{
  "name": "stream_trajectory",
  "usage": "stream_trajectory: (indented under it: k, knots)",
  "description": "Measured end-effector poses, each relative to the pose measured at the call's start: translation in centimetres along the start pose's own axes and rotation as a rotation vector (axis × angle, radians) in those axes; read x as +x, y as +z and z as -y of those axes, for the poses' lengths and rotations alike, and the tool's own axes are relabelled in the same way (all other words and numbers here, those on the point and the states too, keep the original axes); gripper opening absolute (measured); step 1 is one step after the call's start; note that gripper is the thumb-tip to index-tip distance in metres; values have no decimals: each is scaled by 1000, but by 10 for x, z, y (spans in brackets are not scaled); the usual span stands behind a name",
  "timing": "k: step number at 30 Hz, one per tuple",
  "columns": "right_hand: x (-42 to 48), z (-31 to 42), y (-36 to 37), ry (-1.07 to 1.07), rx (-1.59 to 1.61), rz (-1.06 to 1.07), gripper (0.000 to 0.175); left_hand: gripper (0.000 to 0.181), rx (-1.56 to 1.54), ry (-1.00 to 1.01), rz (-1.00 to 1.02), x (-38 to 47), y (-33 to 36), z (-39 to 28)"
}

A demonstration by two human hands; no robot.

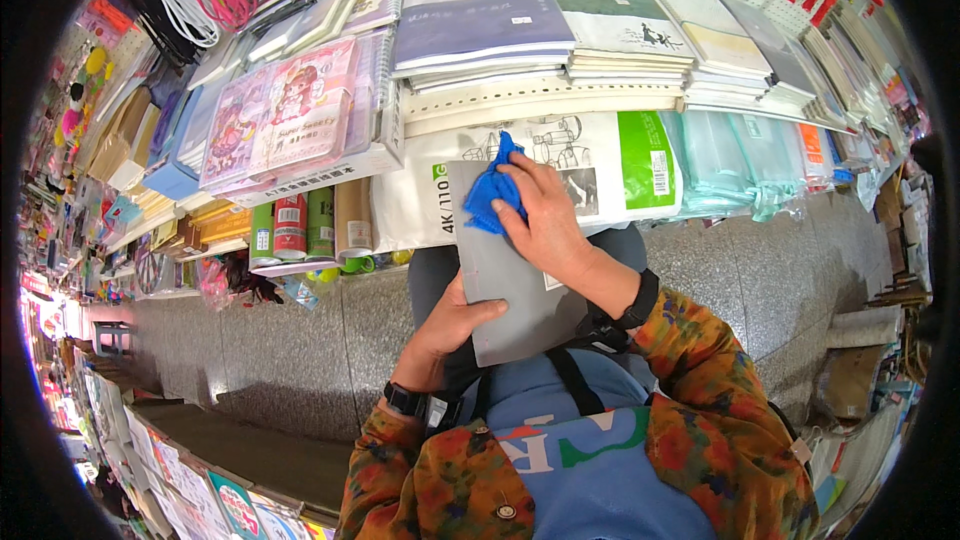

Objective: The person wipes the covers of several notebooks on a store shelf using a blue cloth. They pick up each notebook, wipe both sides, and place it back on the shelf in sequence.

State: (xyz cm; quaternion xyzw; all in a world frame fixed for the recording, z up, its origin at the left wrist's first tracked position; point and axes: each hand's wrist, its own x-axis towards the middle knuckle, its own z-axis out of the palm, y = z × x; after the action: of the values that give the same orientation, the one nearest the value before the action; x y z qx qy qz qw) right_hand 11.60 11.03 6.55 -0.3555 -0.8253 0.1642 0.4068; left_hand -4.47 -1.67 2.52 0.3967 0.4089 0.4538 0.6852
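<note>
A grey-covered notebook (pixel 517 300) is held in front of me, tilted over my lap. My left hand (pixel 459 319) grips its left edge, with the thumb lying on the cover. In my right hand (pixel 541 217) is a bunched blue cloth (pixel 491 195), pressed against the upper part of the cover. The fingers and cloth hide much of the notebook's top. Part of a pale label (pixel 552 283) shows beside my right wrist. Just beyond the notebook lies a large plastic-wrapped drawing paper pack (pixel 409 199) on the lower shelf.
Stacked purple notebooks (pixel 480 30) and green-and-white notebooks (pixel 622 30) fill the shelf above. Pink illustrated notebooks (pixel 300 105) sit in a box at left, over several upright tubes (pixel 290 229). Teal mesh bags (pixel 724 157) lie right. Behind me runs another display (pixel 240 495) across the speckled floor (pixel 285 360).
</note>
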Motion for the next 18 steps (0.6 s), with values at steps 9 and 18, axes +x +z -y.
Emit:
stream_trajectory:
  k: [9,18]
  knots:
    - [-8,15,16,-46,8,82,47,79,-63,-47,-66,14,-8,0]
    - [-22,8,32,-19,63,47,46,56,-806,59,-16,23,1,12]
